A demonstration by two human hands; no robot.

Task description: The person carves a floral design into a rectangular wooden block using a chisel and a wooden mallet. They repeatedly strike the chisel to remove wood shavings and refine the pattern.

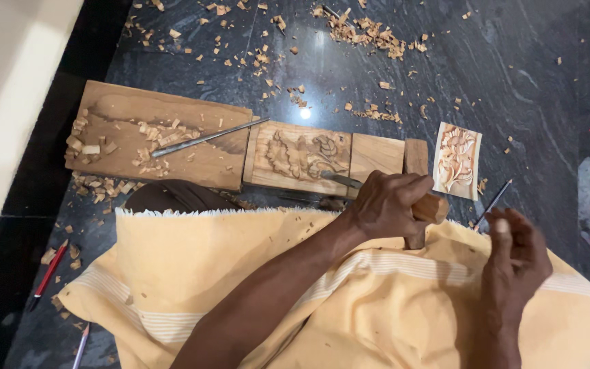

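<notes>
One yellow cloth (349, 307) at 6 o'clock, right hand (513, 263) loosely curled, empty, left hand (387, 205) grasping one chisel (343, 180) on one carved panel (302, 156) at centre, two pencils (50, 270) at 8 o'clock, one carved tile (457, 160) at 2 o'clock

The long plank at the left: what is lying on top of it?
On the long plank lie pale wood chips near its left end and a thin metal chisel running diagonally toward the carved panel. The floor under the plank is hidden.
</notes>
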